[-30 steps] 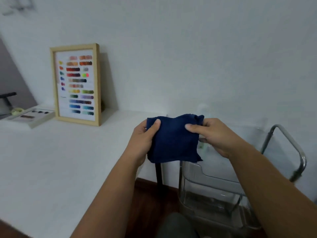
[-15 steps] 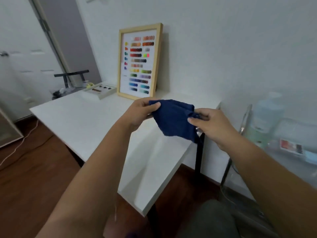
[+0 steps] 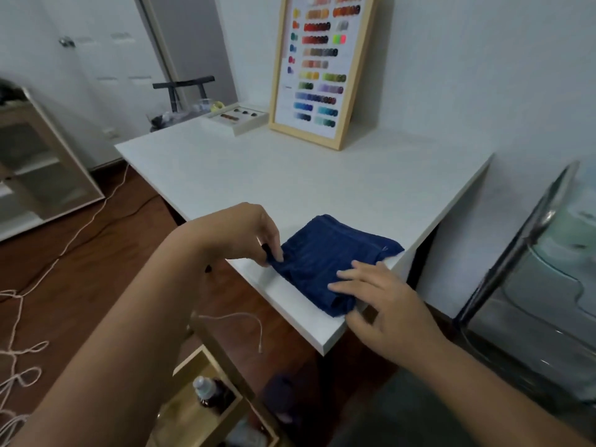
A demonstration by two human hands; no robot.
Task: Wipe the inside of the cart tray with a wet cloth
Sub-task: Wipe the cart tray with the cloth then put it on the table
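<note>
Dark blue cloth (image 3: 329,266) lay folded flat on the near corner of the white table (image 3: 290,182), likely set there to square up the fold before wiping. Left hand (image 3: 245,232) pinched the cloth's edge at its 9 o'clock, probably to hold that side from sliding. Right hand (image 3: 383,304) lay flat with straight fingers pressing the 5 o'clock end, grasping nothing. Clear cart tray (image 3: 548,285) stood at 3 o'clock, well apart from the cloth, apparently untouched. Framed colour chart (image 3: 317,66) leaned on the wall at 12 o'clock.
</note>
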